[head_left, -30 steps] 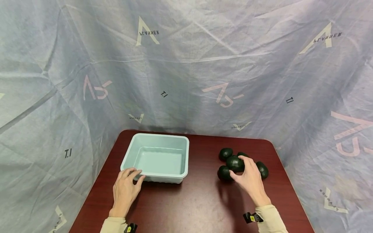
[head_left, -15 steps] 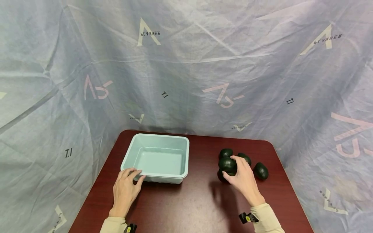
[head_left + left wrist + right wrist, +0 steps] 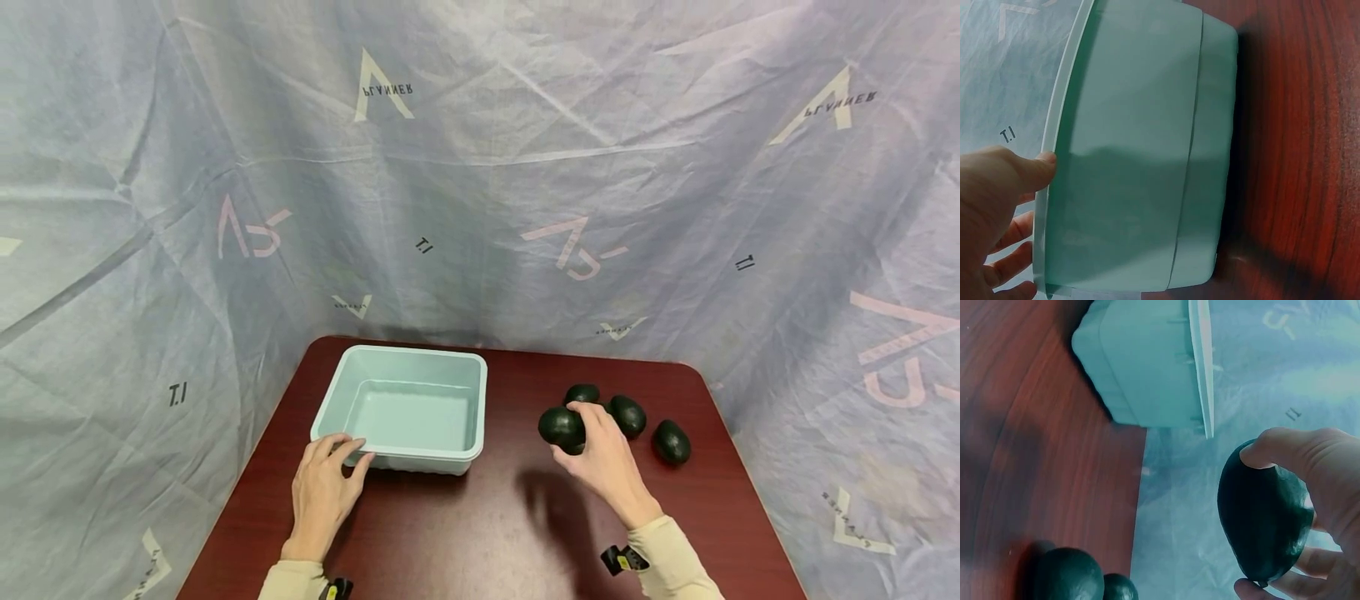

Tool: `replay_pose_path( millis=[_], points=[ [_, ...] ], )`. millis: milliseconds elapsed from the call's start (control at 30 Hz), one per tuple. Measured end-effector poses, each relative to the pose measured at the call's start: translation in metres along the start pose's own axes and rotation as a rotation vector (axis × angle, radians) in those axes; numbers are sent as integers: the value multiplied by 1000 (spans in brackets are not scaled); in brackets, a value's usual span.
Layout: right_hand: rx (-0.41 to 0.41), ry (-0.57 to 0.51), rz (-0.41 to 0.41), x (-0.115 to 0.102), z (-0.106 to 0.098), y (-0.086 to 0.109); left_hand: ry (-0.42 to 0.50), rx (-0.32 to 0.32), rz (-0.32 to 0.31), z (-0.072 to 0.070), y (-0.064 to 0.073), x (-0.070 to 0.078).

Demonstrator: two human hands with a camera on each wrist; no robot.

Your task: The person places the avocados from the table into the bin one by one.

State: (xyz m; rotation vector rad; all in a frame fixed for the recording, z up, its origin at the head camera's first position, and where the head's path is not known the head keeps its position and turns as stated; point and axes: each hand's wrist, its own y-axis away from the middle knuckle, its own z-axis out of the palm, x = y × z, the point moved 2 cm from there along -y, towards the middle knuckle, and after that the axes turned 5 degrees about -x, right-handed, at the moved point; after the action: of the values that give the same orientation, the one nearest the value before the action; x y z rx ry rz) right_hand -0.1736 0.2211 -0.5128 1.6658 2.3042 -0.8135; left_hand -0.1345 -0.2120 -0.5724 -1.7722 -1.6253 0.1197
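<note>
My right hand point(image 3: 603, 460) grips a dark green avocado point(image 3: 558, 426) between thumb and fingers, raised above the table. In the right wrist view this avocado point(image 3: 1263, 515) has its narrow stem end pointing down. Behind the hand, two more avocados point(image 3: 627, 416) point(image 3: 671, 442) lie on the table, with another point(image 3: 581, 393) farther back. What may be one more is mostly hidden below the held one. My left hand point(image 3: 324, 492) pinches the near rim of a pale green plastic tub point(image 3: 427, 454), thumb outside and fingers over the edge. Nothing lies inside the tub.
The dark red wooden table point(image 3: 480, 533) has rounded far corners. A grey printed cloth point(image 3: 480, 208) hangs behind it and along both sides. Two avocados point(image 3: 1069, 575) show at the bottom of the right wrist view.
My right hand has lifted the avocado out of the group and carried it left. More of the avocados behind it now show. The left hand and the tub have stayed put.
</note>
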Motion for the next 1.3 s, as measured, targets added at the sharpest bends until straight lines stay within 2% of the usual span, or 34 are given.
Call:
replay_pose_path(
  millis=[267, 733, 1167, 1300],
  points=[
    [-24, -1, -43, -14, 9, -5, 6, -2, -6, 1, 3, -2],
    [-14, 2, -139, -49, 21, -18, 29, 23, 2, 1, 3, 2],
    [-59, -12, -171, -75, 32, -32, 45, 38, 4, 1, 1, 1],
    [-101, -24, -162, -82, 38, -37, 55, 36, -1, 1, 2, 1]
  ],
)
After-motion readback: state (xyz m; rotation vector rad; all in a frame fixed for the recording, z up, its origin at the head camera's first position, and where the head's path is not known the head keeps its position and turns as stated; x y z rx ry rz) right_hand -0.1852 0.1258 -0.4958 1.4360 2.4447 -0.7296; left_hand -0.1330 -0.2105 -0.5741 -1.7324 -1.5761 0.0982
